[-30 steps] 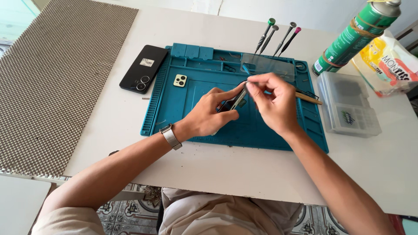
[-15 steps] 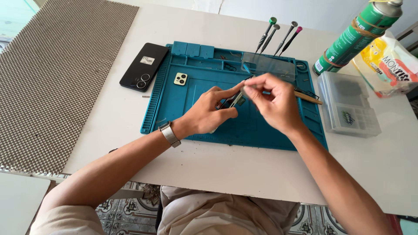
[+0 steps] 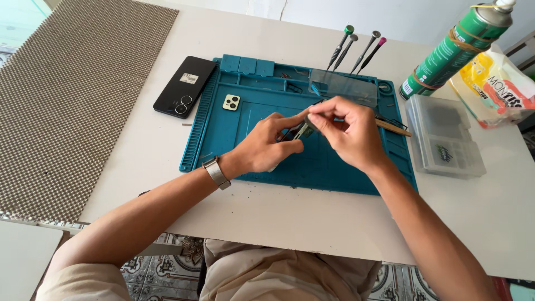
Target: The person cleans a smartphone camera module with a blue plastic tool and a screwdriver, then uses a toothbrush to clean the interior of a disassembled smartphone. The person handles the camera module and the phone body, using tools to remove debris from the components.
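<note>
Both hands sit slightly lower on the mat than 1 second ago, the small part between them tilted a little more; all else unchanged.

White tabletop (image 3: 334,223): carries every item. Woven brown mat (image 3: 72,95): far left, flat. Teal work mat (image 3: 251,117): centre, with moulded trays along its far edge. Green spray can (image 3: 451,50): far right, leaning, rubber bands round it. Yellow-and-white packet (image 3: 496,83): beside the can. Clear compartment box (image 3: 446,139): just right of the teal mat. Black phone (image 3: 184,86): back up, just left of the teal mat. 4 screwdrivers (image 3: 356,47): standing at the mat's far edge. Clear glass panel (image 3: 345,86): lying on the far trays. Square camera cover (image 3: 231,102): pale, on the mat's upper left.

Left hand (image 3: 267,147): wristwatch on, grip closed on a small dark part (image 3: 298,132) held above the mat's centre. Right hand (image 3: 348,134): fingertips pinched together on the same part's upper end; a wooden-handled tool (image 3: 393,127) juts out behind it.
</note>
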